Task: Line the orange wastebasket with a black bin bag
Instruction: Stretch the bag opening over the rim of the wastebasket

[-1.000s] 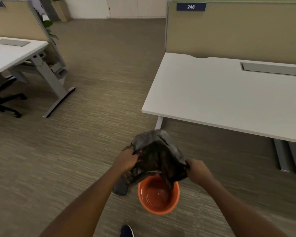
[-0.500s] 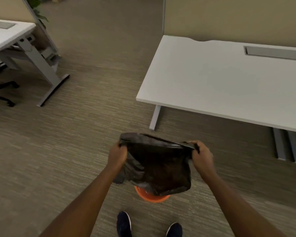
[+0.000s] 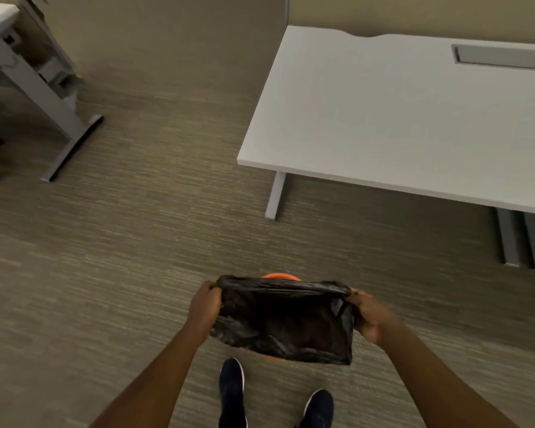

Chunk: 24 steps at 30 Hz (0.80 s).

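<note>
A black bin bag (image 3: pixel 283 322) is stretched wide between my hands, its mouth pulled taut along the top. My left hand (image 3: pixel 205 307) grips the bag's left edge and my right hand (image 3: pixel 369 315) grips its right edge. The orange wastebasket (image 3: pixel 281 275) stands on the carpet directly under the bag. Only a sliver of its far rim shows above the bag's top edge, plus a trace of orange below; the rest is hidden.
A white desk (image 3: pixel 399 118) stands to the right, its grey leg (image 3: pixel 275 196) close behind the wastebasket. Another desk's grey frame (image 3: pixel 59 118) is at the far left. My two dark shoes (image 3: pixel 232 390) stand on the carpet just in front of the basket.
The bag went from bunched above the open basket to spread flat and wide over it. My hands moved apart and lower; the basket's opening is now covered. The view tilted down.
</note>
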Available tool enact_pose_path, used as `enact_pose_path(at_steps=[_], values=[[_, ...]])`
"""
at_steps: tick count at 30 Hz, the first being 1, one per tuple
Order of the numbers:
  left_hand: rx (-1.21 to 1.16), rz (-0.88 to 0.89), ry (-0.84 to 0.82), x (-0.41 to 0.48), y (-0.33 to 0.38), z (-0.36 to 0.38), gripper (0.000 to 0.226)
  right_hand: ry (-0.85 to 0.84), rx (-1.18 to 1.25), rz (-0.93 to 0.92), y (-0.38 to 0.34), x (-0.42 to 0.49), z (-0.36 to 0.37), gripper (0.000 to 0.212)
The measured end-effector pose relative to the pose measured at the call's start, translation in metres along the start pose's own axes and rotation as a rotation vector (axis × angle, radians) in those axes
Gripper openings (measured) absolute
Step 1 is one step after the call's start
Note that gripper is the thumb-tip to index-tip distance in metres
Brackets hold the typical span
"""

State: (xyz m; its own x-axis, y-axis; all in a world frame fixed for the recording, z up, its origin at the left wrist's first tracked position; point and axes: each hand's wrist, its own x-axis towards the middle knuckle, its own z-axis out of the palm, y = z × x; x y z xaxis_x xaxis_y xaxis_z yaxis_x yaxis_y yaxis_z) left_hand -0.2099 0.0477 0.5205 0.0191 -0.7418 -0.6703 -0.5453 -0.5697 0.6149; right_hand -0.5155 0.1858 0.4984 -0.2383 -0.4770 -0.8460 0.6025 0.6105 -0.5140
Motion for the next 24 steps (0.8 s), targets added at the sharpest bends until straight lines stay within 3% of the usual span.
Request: enact_pose_path(at_steps=[9,15,20,24], values=[[-0.106,-0.109,-0.047,0.12,-0.059,0.029,0.008,0.057,0.116,0.097,0.047,0.108,0.007,0.027],[-0.11,-0.172,-0.115,0.19,-0.091,0.052,0.048,0.096,0.118,0.16,0.07,0.184,-0.003,0.026],[-0.137,-0.237,-0.208,0.249,-0.123,0.077,0.039,0.107,0.02,0.188,0.085,0.236,-0.016,0.018],[-0.117,-0.29,-0.157,0.283,-0.137,0.098,0.044,0.109,-0.089,0.209,0.096,0.272,-0.025,0.025]])
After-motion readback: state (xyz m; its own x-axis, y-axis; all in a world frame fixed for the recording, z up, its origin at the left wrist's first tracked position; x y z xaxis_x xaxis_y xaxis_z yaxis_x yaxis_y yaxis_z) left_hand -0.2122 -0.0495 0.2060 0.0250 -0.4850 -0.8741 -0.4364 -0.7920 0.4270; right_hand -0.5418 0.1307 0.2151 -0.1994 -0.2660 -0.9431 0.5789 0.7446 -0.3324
